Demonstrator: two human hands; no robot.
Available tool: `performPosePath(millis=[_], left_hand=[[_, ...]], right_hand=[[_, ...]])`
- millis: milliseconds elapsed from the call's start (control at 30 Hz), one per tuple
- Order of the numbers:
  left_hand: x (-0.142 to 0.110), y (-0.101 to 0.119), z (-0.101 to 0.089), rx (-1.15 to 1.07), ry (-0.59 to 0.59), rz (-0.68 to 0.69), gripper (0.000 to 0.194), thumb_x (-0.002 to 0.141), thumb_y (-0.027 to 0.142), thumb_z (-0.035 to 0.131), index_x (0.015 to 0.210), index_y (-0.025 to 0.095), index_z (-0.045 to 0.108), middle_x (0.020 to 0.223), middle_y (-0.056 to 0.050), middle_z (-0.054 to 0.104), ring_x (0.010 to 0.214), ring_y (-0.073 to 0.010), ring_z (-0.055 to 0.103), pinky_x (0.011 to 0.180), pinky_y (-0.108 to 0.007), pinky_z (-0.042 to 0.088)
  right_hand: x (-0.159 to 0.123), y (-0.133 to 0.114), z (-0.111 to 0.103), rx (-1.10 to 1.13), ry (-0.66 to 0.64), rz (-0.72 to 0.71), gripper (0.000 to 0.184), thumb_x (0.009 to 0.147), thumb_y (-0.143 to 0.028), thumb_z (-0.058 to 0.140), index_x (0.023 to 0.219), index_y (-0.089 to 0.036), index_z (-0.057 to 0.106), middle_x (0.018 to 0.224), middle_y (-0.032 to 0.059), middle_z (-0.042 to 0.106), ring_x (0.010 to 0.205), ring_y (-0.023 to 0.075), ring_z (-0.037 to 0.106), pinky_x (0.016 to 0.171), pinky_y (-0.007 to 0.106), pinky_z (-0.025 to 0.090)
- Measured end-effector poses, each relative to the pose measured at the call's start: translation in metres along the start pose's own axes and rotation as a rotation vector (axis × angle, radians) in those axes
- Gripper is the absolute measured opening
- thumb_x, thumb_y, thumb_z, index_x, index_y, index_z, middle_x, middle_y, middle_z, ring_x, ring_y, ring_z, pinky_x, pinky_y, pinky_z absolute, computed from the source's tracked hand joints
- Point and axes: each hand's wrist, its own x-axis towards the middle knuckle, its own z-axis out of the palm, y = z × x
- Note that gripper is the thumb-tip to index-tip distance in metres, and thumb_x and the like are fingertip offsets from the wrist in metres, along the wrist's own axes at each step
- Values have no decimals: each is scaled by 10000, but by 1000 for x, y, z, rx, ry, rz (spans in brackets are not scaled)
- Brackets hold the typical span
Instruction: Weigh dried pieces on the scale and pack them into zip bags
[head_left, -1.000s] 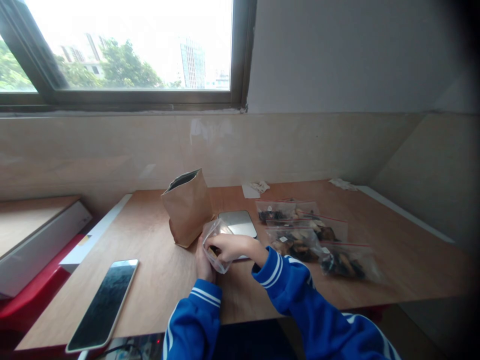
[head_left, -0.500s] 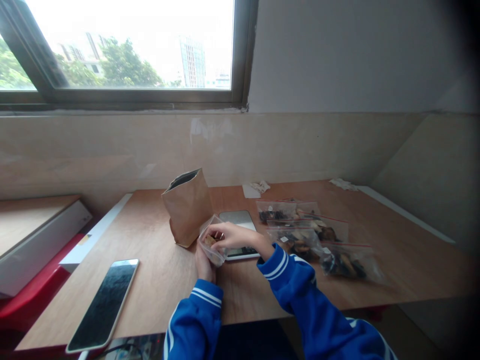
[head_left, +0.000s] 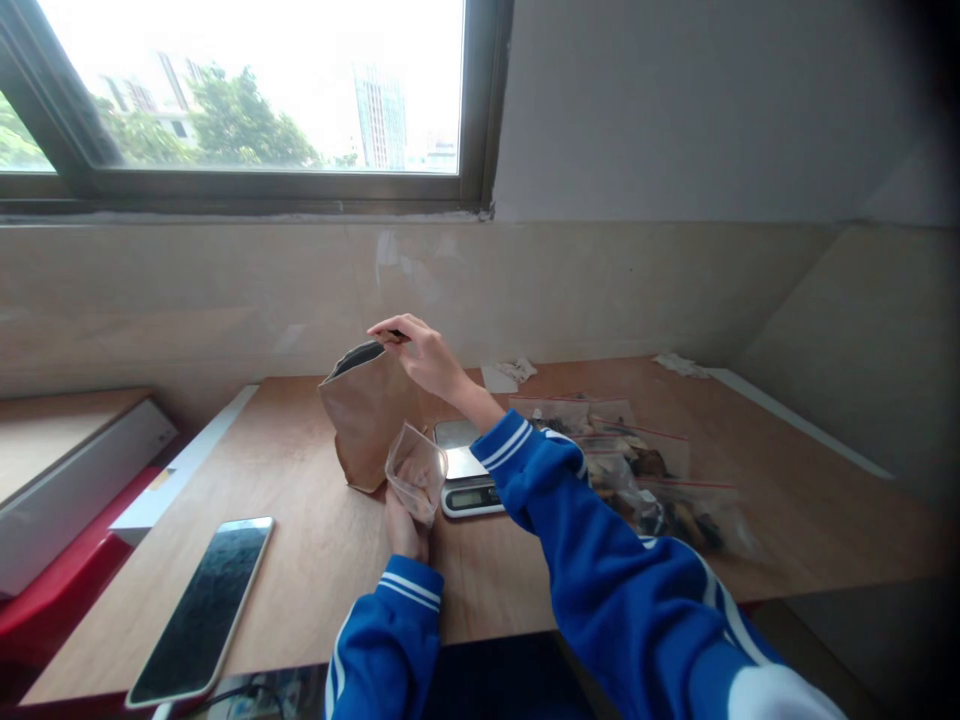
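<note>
My left hand (head_left: 406, 527) is closed around the lower part of a small clear plastic bag (head_left: 417, 470), whose mouth gapes upward. Over the opening of a brown paper bag (head_left: 371, 415) is my right hand (head_left: 424, 352), its fingers pinched on a small brown dried piece (head_left: 391, 337); its exact kind is too small to tell. The paper bag stands upright with a dark lining, just behind the plastic bag. Beside them lies a kitchen scale (head_left: 469, 497) with a silver plate and a small display, partly covered by my right sleeve.
Several zip bags (head_left: 686, 520) of dark and tan dried pieces lie on the right of the wooden table (head_left: 330, 600). A phone (head_left: 206, 610) with a cable rests at the front left. A crumpled tissue (head_left: 517, 370) and white card sit by the wall.
My right hand has come out of the plastic bag with a brown piece and risen to the paper bag's mouth. More of the scale's display shows. My left hand still holds the plastic bag.
</note>
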Motion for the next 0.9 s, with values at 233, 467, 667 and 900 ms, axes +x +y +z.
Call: performPosePath(millis=[233,467,667,900], left_hand=[[3,-5,-7,96,-5,44,445,919,399,404,1301,205,523,1121,-127,674,955,-224,668,744,-320,555],[2,-4,-7,134,-26,41,488,908,455,399,1306,196,514,1196,-142,639,1077,-258,625,807,-353,539],[2,-5,-6,127,-20,83,472,875,458,475,1260,196,553,1186,-125,643,1072,-263,620,783,-334,550],[0,0,2,84,10,62,431,887,425,459,1236,198,569,1170,-123,646,1066,-251,623,773,-317,557]], right_hand=[[6,28,26,-146,-125,51,221,916,-125,404,1022,-168,593,1078,68,622,1025,159,551,931,281,382],[2,16,14,-231,-293,136,245,881,-129,417,1116,-160,477,990,43,625,871,160,580,868,316,385],[-6,14,4,-261,-368,12,236,896,-366,533,1016,-166,493,1033,50,556,823,135,547,761,252,412],[-3,19,6,-533,-445,-14,146,945,-240,475,881,-156,577,985,81,584,919,172,554,815,273,412]])
